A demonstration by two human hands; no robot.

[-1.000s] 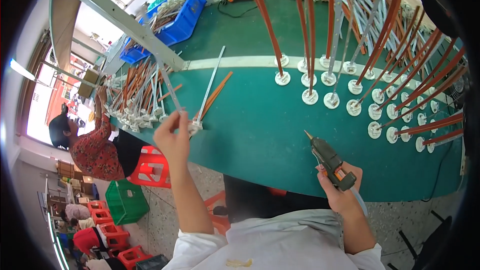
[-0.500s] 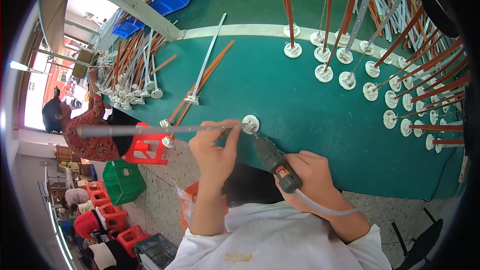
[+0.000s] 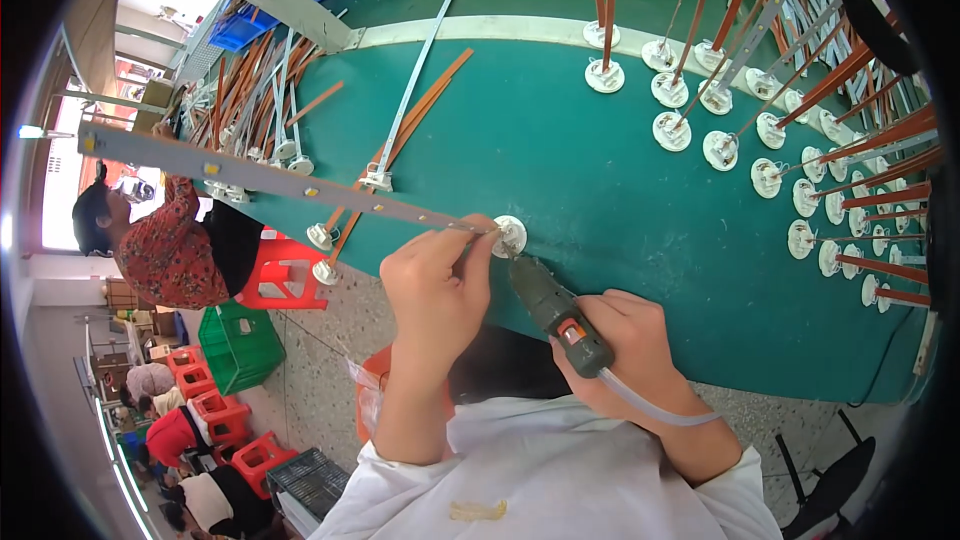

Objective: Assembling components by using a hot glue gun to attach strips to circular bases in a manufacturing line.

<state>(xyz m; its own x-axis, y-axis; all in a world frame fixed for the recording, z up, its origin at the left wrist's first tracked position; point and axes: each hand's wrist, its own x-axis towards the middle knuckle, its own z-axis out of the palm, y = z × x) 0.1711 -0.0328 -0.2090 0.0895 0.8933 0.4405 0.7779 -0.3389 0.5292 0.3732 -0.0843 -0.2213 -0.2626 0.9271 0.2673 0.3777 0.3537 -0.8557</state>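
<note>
The left hand (image 3: 437,290) has its fingers curled shut around the near end of a long, flat, grey metal strip dotted with small yellow squares (image 3: 270,178). A round white plastic disc base (image 3: 511,236) sits at that same end, just beyond the fingertips (image 3: 478,236) and touching the front edge of the green-topped worktable (image 3: 560,160). From the disc, the strip's long axis runs away to the person's left and slightly upward, out past the table edge and over the floor.

The right hand (image 3: 628,340) is closed in a fist around a dark grey powered screwdriver with an orange button and a pale hose at its tail (image 3: 556,310). The tool's tip points up and left at the disc, appearing to touch it or sit just short of it. The left hand is the nearer of the two to the disc; the right hand lies below and to the right of it, with the tool's body between.

There is one strip in hand, one disc at its end and one screwdriver.

To the right of the disc, well apart across the table, stand many more white discs, each bearing an upright brown or grey strip (image 3: 860,70); there are more than twenty, too crowded to count exactly. To the left of the disc, a heap of similar strips (image 3: 250,110) lies flat on the table. Farther left, below the table, a person in a red patterned top (image 3: 165,250) sits beside a red plastic stool (image 3: 285,270) and a green crate (image 3: 240,345).
</note>
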